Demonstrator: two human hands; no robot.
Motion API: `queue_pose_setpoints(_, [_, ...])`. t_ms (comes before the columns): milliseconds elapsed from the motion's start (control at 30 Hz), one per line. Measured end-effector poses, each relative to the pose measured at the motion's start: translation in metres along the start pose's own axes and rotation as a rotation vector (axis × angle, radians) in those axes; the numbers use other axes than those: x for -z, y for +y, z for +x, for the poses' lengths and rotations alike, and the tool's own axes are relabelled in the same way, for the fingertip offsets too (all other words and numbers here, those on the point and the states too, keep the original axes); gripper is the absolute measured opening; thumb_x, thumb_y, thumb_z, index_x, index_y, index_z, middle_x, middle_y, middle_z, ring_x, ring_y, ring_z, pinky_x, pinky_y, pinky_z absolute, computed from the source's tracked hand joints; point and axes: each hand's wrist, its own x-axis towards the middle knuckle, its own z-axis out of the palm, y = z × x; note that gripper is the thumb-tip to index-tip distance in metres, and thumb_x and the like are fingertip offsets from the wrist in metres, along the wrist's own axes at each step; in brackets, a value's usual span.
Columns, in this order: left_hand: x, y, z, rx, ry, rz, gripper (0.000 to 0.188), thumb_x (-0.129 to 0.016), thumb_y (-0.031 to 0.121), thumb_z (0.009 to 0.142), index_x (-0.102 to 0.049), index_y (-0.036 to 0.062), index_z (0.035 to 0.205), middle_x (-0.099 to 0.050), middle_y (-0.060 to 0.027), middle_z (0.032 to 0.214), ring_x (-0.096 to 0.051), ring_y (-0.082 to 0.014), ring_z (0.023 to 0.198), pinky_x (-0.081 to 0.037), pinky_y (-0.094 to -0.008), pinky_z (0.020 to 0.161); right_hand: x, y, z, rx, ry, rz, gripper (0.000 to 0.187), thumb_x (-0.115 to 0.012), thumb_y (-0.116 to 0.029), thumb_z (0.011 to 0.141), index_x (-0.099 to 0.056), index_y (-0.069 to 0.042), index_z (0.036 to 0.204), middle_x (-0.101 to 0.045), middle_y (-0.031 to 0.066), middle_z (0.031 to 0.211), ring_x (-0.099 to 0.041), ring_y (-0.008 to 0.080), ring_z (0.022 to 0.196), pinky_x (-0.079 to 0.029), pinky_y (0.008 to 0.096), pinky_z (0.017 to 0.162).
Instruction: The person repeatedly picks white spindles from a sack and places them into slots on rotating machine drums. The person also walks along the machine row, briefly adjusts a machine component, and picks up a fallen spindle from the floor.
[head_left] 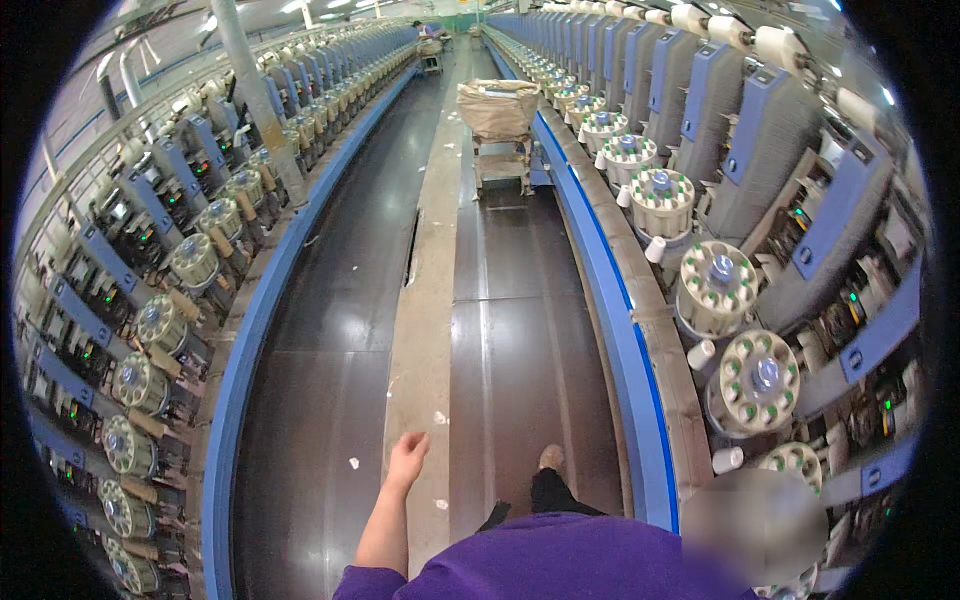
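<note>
Beyond the brown cloth-bagged metal cart, white ceiling tube lamps shine brightly and detail softens; nearer than the cart, glossy dark floor panels carry pale glare; either side of it, long blue metal rails bend with fisheye distortion; nearer and rightward, a rounded grey-white patch is blurred

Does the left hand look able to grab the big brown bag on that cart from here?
Probably not: the brown bag sits on the cart well ahead of the left hand, with a long stretch of dark floor between them.
</note>
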Motion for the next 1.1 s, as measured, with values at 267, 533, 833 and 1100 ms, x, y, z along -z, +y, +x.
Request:
queue_pose_setpoints(267, [-0.035,-0.073,0.093,0.299,-0.544,0.890,0.039,-0.060,0.033,0.078,-0.063,0.0048,0.105,-0.062,-0.0206,0.102,-0.059,-0.0332,0.098,-0.045,-0.0405,0.083,0.125,-0.417,0.079,0.367,0.214,-0.096,0.027,-0.048,-0.021,0.082,-0.064,0.001,0.080,-0.060,0.0199,0.067,-0.058,0.0288,0.052,-0.046,0.0380,0.050])
queue_pose_setpoints(533, [0.070,-0.095,0.221,1.119,0.047,0.437,0.034,-0.055,0.025,0.080,-0.061,0.0000,0.102,-0.063,-0.0165,0.091,-0.059,-0.0263,0.083,-0.046,-0.0374,0.071,0.135,-0.854,0.057,0.974,-0.194,0.425,0.025,-0.054,-0.015,0.086,-0.056,-0.005,0.108,-0.064,0.0061,0.091,-0.061,0.0139,0.078,-0.048,0.0275,0.061])
queue_pose_setpoints(833, [0.004,0.207,0.739,0.129,0.037,-0.158,0.035,-0.060,0.024,0.084,-0.056,-0.0001,0.109,-0.061,-0.0062,0.087,-0.056,-0.0129,0.077,-0.046,-0.0272,0.062,0.152,-0.877,0.206,0.054,-0.267,0.448,0.023,-0.051,-0.030,0.087,-0.057,-0.013,0.102,-0.064,0.0032,0.096,-0.064,0.0213,0.077,-0.049,0.0422,0.063])
queue_pose_setpoints(1100, [-0.082,0.292,0.963,0.359,-0.172,0.258,0.042,-0.063,0.028,0.081,-0.057,0.0005,0.111,-0.063,-0.0163,0.104,-0.060,-0.0244,0.097,-0.046,-0.0328,0.086,0.244,-1.226,0.264,0.179,0.060,-0.001,0.022,-0.051,-0.023,0.086,-0.062,-0.005,0.086,-0.056,0.0071,0.065,-0.055,0.0199,0.056,-0.044,0.0364,0.050])
